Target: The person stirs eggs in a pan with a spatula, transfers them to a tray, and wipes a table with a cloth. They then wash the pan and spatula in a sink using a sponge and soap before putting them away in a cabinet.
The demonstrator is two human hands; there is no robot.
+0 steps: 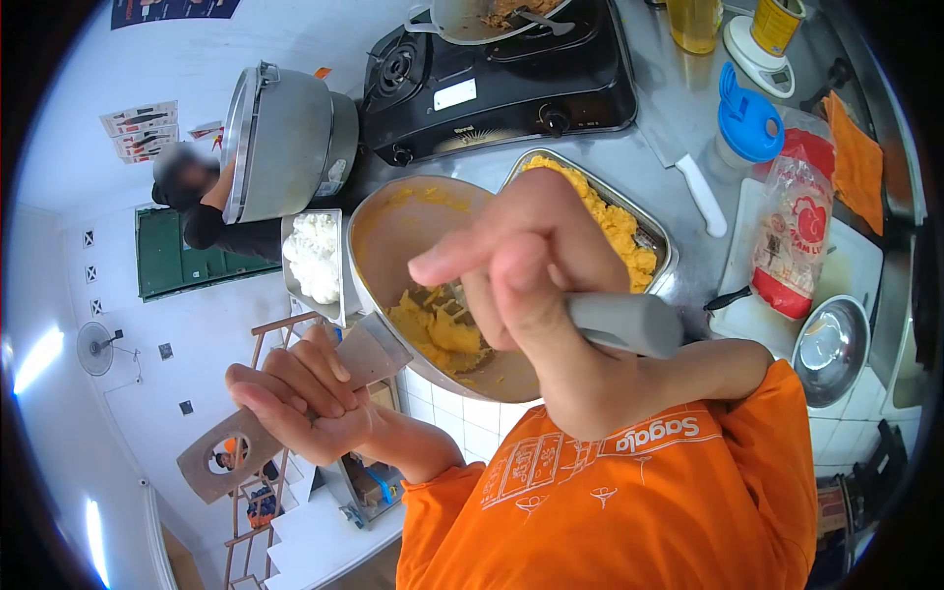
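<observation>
My left hand (300, 393) is wrapped round the long flat handle (369, 354) of a deep pan (369, 231), which is tilted. Yellow mash (433, 332) clings to the inside of the pan. In front of the pan, my right hand (551, 285) is closed round a utensil with a thick grey handle (629, 324); its far end is mostly hidden behind the fingers. A metal tray (672, 258) of yellow mash (610, 221) lies just beyond my right hand. To the left of the pan sits a tray of white food (317, 258).
A black gas stove (492, 93) carries a pot (447, 25) of brown food. Also there are a large pot (285, 143), a knife (700, 197), a blue-lidded shaker (749, 123), a scale (757, 61), a plastic bag (792, 221) and a metal bowl (832, 349). Another person (197, 197) stands behind the large pot.
</observation>
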